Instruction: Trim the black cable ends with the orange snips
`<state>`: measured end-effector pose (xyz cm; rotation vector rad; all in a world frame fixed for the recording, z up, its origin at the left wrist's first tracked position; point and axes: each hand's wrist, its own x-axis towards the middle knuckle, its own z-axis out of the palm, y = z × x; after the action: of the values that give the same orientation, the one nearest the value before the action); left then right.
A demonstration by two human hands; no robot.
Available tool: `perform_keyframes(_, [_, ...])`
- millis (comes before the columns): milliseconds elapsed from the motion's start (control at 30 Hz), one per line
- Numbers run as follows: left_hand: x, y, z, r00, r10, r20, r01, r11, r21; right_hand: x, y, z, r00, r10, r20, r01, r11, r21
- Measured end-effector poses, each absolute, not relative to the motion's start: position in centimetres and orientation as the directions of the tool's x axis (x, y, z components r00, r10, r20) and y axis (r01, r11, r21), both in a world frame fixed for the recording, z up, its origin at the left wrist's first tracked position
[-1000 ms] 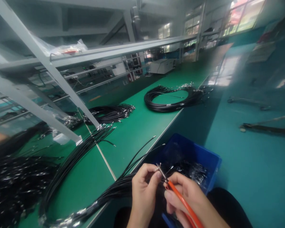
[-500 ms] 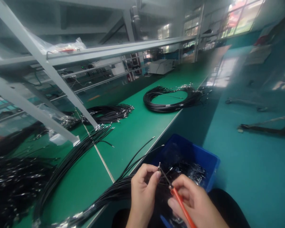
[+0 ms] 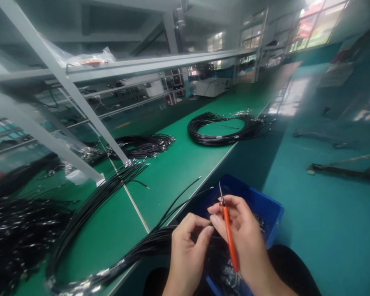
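My left hand is closed in a pinch, thumb against forefinger, on the end of a thin black cable that is mostly hidden by the fingers. My right hand holds an orange-handled tool with a slim pointed metal tip, which points up and away. Its thumb and a fingertip meet the left fingertips at the cable end. Beside my left hand, a bundle of black cables runs across the table edge, with a few loose ends sticking up. Below my hands stands a blue bin with small shiny and dark pieces inside.
On the green table lie a coil of black cables, another bundle and a dark heap of cables. Grey shelf posts rise at the left. A wheeled stand's leg rests on the floor at right.
The tool's tip has left the cable end and swung upward. My right hand has come closer to my left, its fingertips now at the cable end. My left hand keeps its pinch.
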<state>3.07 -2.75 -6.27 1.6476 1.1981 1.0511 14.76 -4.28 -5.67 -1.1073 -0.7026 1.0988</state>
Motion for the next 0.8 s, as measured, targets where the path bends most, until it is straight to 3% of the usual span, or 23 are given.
perform_keyframes(167, [2.8, -2.7, -6.2, 0.221, 0.973, 0.069, 0.097, -0.093, 0.991, 14.3, -4.2, -6.0, 0.168, 0.972, -0.161, -0.624, -0.022, -0.781])
perform_keyframes(267, [2.6, -2.7, -6.3, 0.227, 0.973, 0.030, 0.013, -0.034, 0.999, 14.1, -4.4, -6.2, 0.147, 0.973, -0.177, -0.665, -0.035, -0.746])
perform_keyframes(567, [3.1, -3.1, -6.1, 0.160, 0.978, 0.132, 0.360, -0.182, 0.915, 13.7, -4.7, -6.4, 0.421, 0.903, -0.088, -0.365, 0.080, -0.927])
perform_keyframes(800, [3.6, -3.4, -6.1, 0.128, 0.979, 0.158, 0.429, -0.198, 0.881, 13.8, -4.9, -7.3, 0.472, 0.881, 0.007, -0.147, 0.087, -0.985])
